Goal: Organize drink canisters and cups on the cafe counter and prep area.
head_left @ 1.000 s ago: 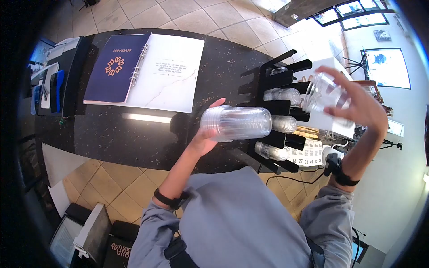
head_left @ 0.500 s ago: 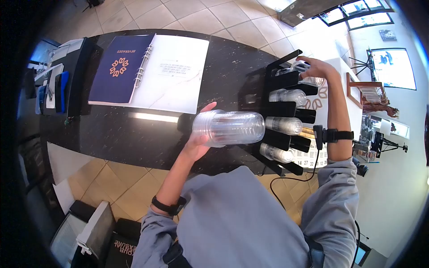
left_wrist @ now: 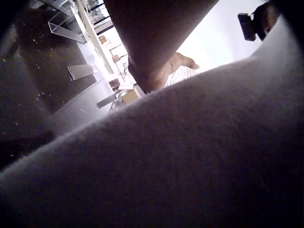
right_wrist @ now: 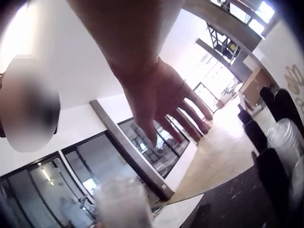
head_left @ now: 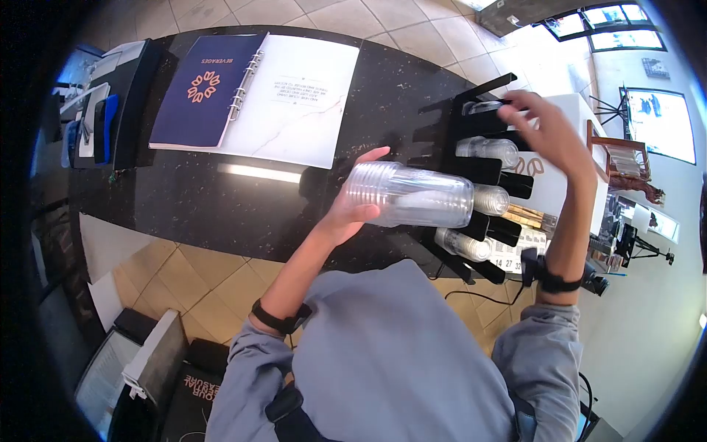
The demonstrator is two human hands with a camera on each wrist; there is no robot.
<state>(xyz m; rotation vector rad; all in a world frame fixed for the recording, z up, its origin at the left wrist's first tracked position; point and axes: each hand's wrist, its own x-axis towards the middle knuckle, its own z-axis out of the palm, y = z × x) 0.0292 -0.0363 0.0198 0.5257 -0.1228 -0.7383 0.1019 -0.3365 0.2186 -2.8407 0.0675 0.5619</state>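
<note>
Stack of clear plastic cups [head_left: 423, 197], nested, is in the L hand [head_left: 352, 208], above the dark speckled stone table [head_left: 184, 195]. L hand clamped round the ridged rim end, thumb on near side; other end pts toward the tall-divider black rack [head_left: 480, 169]. R hand [head_left: 551, 134] is open & empty, fingers spread (R wrist view), up by the rack's far end; can't tell if it touches a divider. Hands well apart.

Rack holds more clear cups [head_left: 487, 151] btwn its dividers, in several slots; held stack partly overlaps it in head view. Beyond rack: white panel w/ brown petal logo [head_left: 532, 166], plus white card w/ printed nos. [head_left: 508, 259] near the rack's near end.

Other side of table: open ring binder, navy "BEVERAGES" cover [head_left: 202, 96] & white marbled pg [head_left: 294, 103]. Past that, a black stand w/ blue-edged item [head_left: 110, 129]. Black strap on each wrist.
</note>
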